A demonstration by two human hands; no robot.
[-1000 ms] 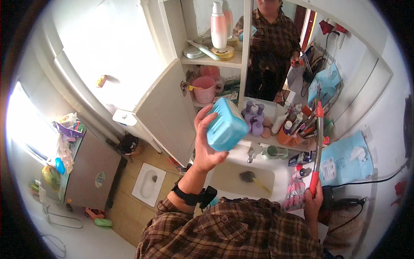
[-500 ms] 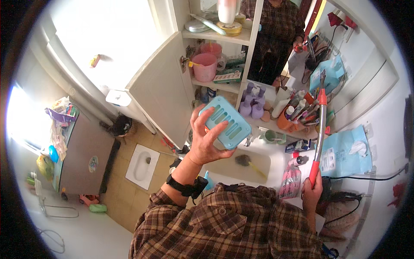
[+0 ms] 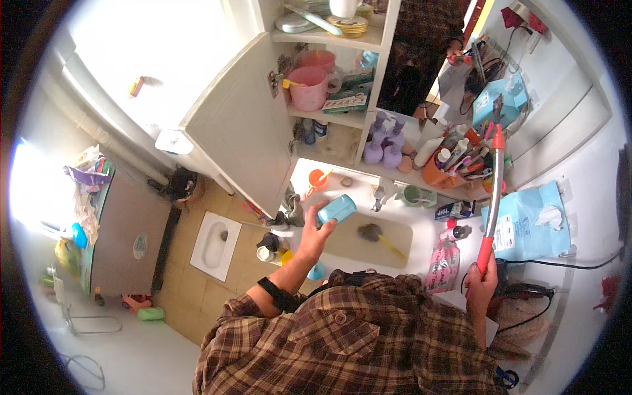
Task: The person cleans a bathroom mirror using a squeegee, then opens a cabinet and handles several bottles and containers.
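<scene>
My left hand [image 3: 318,236] is closed around a light blue plastic soap dish [image 3: 337,208], which it holds over the left part of the white washbasin [image 3: 421,241]. A brush with a yellow handle [image 3: 392,245] lies in the basin, its dark head toward the tap [image 3: 380,197]. On the right, my right hand [image 3: 482,284] grips the red handle of a long metal rod [image 3: 492,197]. The rod stands nearly upright, with a red collar and a dark metal tip at its upper end. An orange cup [image 3: 318,179] sits on the basin's back left ledge.
An open cabinet door [image 3: 237,131] stands left of shelves holding pink mugs [image 3: 308,88]. Purple pump bottles [image 3: 384,146], an orange holder of toiletries [image 3: 440,172] and a blue tissue pack [image 3: 526,220] line the right side. A squat toilet [image 3: 216,245] lies in the floor at left.
My left hand has lowered the soap dish toward the basin and tipped it, so its slotted face no longer shows. The orange cup has come into sight. My right hand still grips the rod.
</scene>
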